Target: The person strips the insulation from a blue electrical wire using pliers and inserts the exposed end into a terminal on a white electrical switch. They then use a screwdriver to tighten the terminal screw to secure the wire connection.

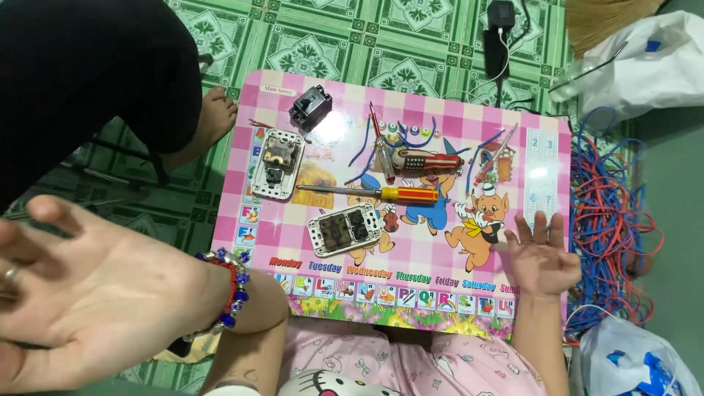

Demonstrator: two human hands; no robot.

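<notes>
On table: I see my right hand (539, 257) spread, palm up, grasping nothing.
Left hand (88, 293): raised off table, grip released too.
Screwdriver (378, 193): lies up-left of right hand, apart.
Axis: left-right, handle toward right hand.
Nearer: right hand.
Beside: switch plate (345, 229), below screwdriver.

The left hand (88, 293) is raised close to the camera, palm up and open, fingers spread and slightly blurred, holding nothing. A ring sits on one finger, and a beaded bracelet circles the wrist just behind the palm. The right hand (539, 257) is lower and farther out, also open, palm facing up, fingers splayed and pointing away from the body, empty. Both forearms are bare.
</notes>
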